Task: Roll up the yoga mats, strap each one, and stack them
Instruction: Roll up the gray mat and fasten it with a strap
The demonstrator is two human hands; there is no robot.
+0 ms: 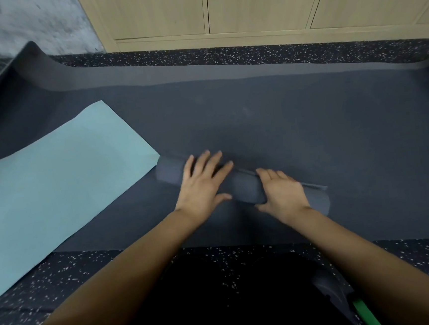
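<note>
Work in hand: rolling the dark mat point(269, 116), which lies spread on the speckled floor point(224, 55). The roll point(245, 188) is small and sits near the mat's near edge, so most of the mat is unrolled beyond it. In my judgement the task is at an early stage. The left hand point(203, 182) lies flat on top of the roll, fingers spread wide, holding nothing. The right hand point(285, 195) lies beside it on the roll's right half, fingers straight and together, thumb against the near side, also holding nothing. Both palms press down, which appears meant to keep the turns tight while pushing the roll away from the person. The roll lies askew, its left end farther off than its right. A loose edge shows at the right end, so the turns may wind unevenly unless squared up. A teal mat point(55, 191) lies flat to the left of the roll, one corner just beside the roll's left end; it is not rolled. A green strip point(367, 315), possibly a strap, shows well to the near right of the roll, partly cut off by the picture edge. Wooden cabinets point(246, 4) stand well beyond the roll. No strapped or stacked mat is plainly visible.
</note>
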